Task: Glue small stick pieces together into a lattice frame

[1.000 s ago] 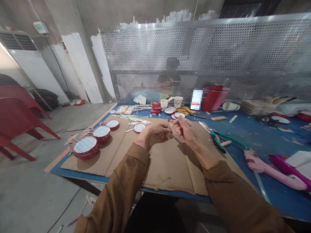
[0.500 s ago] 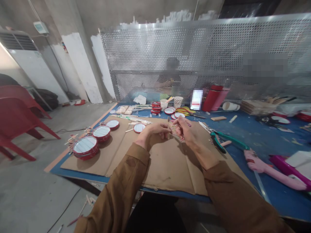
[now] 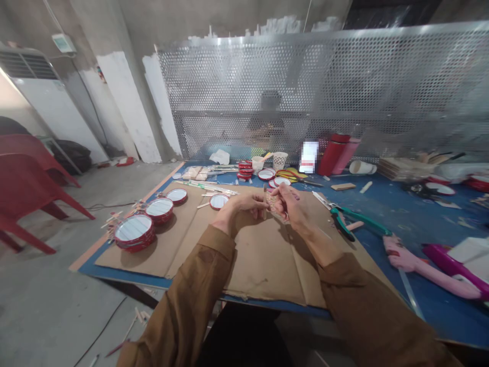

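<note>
Over the middle of a cardboard sheet (image 3: 263, 265), my left hand (image 3: 246, 204) pinches a short, thin wooden stick (image 3: 265, 189) that stands nearly upright. Close on its right, my right hand (image 3: 288, 204) is closed, its fingers bent together. A small light patterned piece (image 3: 272, 200) shows between the two hands; its kind is too small to make out, and the right fingers partly cover it. What the right fingertips grip is hidden. Just beyond my left wrist lies a red-rimmed round lid (image 3: 219, 201) with a pale inside, beside thin wooden sticks.
Red tins with sticks (image 3: 134, 232) line the cardboard's left side. Green-handled pliers (image 3: 342, 224), a pink glue gun (image 3: 401, 255) and a purple object (image 3: 443, 260) lie right. Paper cups (image 3: 280, 160), a phone (image 3: 308, 158) and a red bottle (image 3: 333, 155) stand before a perforated metal screen (image 3: 229, 76).
Almost nothing differs. Both hands stay in the same place, with only a very slight shift of the right fingers.
</note>
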A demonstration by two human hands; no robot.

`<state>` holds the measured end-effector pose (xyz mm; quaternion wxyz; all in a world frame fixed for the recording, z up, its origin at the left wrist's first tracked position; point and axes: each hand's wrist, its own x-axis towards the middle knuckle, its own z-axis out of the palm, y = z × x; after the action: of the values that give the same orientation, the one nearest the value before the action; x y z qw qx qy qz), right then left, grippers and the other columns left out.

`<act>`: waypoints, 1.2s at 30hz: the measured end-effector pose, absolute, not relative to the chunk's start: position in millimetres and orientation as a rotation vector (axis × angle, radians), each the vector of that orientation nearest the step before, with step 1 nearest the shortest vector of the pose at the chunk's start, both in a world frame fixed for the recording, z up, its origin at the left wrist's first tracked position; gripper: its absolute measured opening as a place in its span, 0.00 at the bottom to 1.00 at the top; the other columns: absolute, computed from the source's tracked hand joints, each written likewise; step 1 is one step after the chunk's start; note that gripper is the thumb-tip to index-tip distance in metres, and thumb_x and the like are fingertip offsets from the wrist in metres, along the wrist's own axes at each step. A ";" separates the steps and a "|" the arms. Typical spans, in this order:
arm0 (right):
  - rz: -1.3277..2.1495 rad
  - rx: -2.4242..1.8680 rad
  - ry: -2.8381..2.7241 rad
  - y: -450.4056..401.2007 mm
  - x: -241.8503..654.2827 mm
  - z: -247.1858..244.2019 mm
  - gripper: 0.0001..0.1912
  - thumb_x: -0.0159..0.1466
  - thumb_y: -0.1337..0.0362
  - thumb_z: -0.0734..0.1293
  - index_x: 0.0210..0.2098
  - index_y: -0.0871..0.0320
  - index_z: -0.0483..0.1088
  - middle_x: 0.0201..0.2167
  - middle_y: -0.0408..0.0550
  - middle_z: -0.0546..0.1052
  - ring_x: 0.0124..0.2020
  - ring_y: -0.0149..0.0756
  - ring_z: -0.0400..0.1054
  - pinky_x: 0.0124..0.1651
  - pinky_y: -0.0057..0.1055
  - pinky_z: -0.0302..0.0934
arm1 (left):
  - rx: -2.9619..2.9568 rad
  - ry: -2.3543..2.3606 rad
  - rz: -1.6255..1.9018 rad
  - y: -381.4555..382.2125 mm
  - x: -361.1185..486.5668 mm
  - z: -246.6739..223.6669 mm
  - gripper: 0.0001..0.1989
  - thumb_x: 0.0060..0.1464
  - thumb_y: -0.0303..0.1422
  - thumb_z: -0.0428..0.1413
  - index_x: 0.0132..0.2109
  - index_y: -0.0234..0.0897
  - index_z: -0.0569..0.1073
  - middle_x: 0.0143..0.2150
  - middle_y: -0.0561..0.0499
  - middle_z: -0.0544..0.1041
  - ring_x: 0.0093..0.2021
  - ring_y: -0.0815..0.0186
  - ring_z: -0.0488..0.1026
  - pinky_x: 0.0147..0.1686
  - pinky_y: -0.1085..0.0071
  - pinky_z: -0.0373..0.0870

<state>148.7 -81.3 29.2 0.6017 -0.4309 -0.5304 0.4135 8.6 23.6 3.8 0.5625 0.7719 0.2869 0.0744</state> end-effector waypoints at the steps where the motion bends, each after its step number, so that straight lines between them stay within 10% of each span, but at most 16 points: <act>1: 0.958 -0.997 -1.230 -81.5 148.7 29.2 0.30 0.55 0.32 0.66 0.27 0.55 0.66 0.09 0.34 0.60 0.10 0.24 0.49 0.13 0.24 0.43 | 1.815 0.678 0.173 23.5 8.6 4.0 0.08 0.60 0.34 0.55 0.37 0.31 0.71 0.23 0.53 0.75 0.22 0.73 0.71 0.27 0.77 0.65; 36: 0.898 -1.029 -1.129 -77.7 153.1 28.8 0.32 0.56 0.32 0.64 0.30 0.57 0.70 0.12 0.36 0.63 0.10 0.23 0.51 0.13 0.24 0.45 | 1.805 0.678 0.184 23.9 8.2 3.4 0.12 0.57 0.38 0.58 0.39 0.31 0.72 0.23 0.52 0.74 0.23 0.72 0.71 0.30 0.74 0.66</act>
<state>153.1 -77.7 28.8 0.6325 -0.4496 -0.4937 0.3926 8.2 23.9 3.4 0.5667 0.7678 0.2885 0.0782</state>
